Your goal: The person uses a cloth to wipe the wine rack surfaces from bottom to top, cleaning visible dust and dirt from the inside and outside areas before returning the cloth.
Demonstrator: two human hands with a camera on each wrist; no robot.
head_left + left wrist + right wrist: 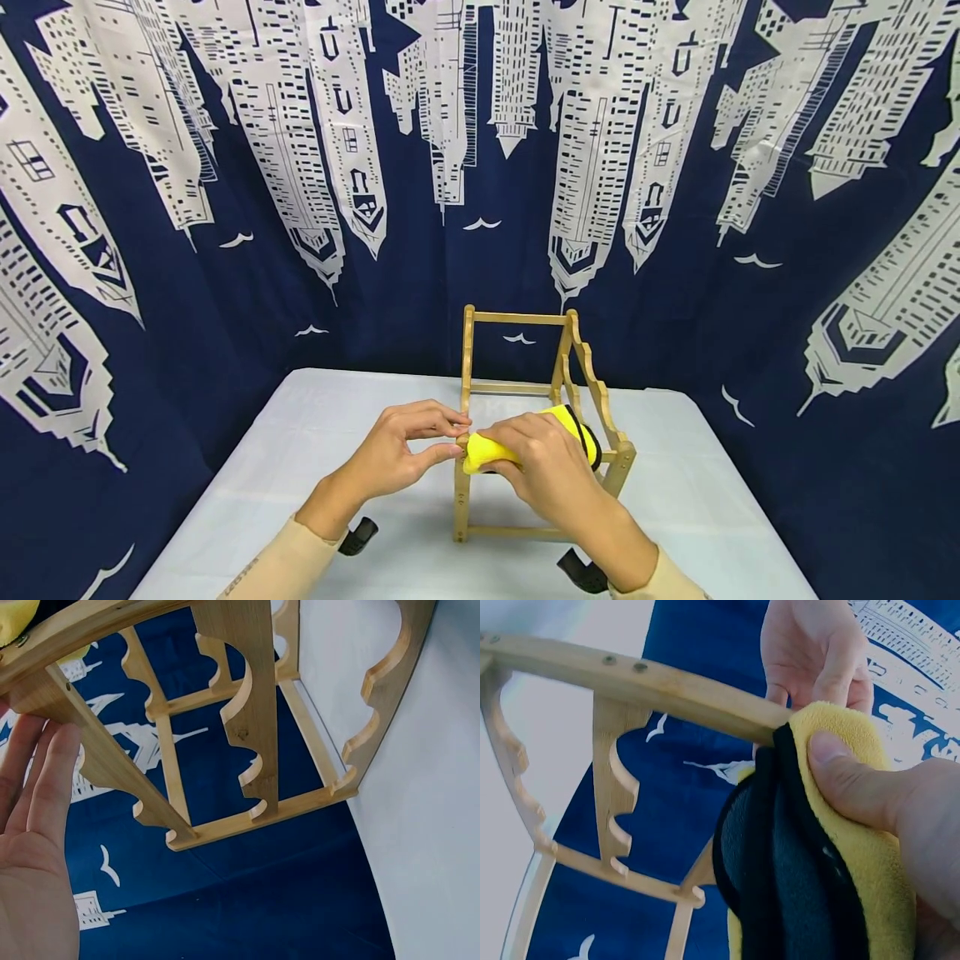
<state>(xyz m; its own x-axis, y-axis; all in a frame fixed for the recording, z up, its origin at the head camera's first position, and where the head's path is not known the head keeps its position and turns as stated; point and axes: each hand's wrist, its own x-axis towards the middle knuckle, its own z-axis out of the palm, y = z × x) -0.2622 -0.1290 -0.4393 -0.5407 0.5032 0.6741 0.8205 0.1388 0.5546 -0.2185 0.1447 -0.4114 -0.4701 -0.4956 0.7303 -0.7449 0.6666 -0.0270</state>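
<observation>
White table [300, 458]. My left hand [405, 446] pinches the rack [259, 727]; my right hand [551, 462] grips the cloth [814, 855]. Brace firmly, press evenly.

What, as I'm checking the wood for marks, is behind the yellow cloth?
Right wrist view: parts of the wooden rack and left hand; whatever the yellow cloth covers cannot be seen.

A bunched yellow cloth [486, 452] with black edging, held by the right hand [551, 462], touches a pale, notched wooden rack [461, 500] standing on the bench [697, 500]; the left hand [401, 446] pinches the rack's corner.
</observation>
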